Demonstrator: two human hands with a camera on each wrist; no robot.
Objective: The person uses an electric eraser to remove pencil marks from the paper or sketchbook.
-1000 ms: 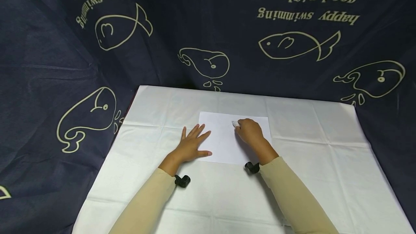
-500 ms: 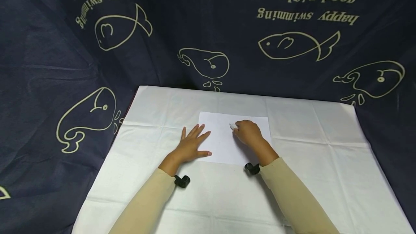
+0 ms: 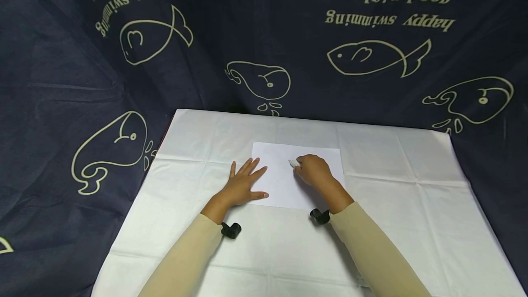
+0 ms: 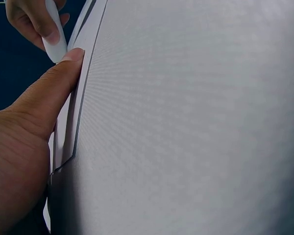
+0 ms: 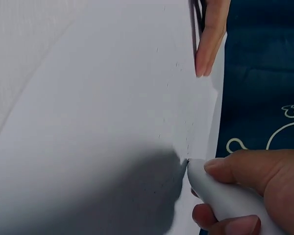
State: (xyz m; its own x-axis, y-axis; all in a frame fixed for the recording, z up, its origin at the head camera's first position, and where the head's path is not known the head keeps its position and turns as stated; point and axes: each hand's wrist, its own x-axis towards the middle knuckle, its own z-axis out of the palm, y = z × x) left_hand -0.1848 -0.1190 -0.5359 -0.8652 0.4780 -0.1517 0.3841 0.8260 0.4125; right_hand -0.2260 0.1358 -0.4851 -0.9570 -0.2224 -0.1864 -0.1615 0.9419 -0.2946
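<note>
Under both hands lies a white sheet of paper [image 3: 277, 182] bearing a few tiny dark specks. My left hand [image 3: 240, 186] rests flat on its left edge, fingers spread. In my right hand [image 3: 314, 171] is a smooth white rounded tool [image 5: 219, 193], pinched between thumb and fingers; I cannot tell its exact kind. Its narrow, dark-ended tip meets the paper near the upper middle, in line with short faint dashes in the right wrist view. The left wrist view catches the tool beyond my left thumb [image 4: 54, 90]. Most of the tool is hidden by my right hand in the head view.
A creased white cloth [image 3: 396, 214] covers the table beneath the paper. Behind and at the sides hangs a dark blue curtain [image 3: 305, 22] printed with fish and whales. A black wrist camera [image 3: 232, 230] sits at the left cuff, another [image 3: 320, 216] at the right.
My right hand has slid slightly left and toward me over the paper, still gripping the white tool. The left hand and the sheet have stayed in place.
</note>
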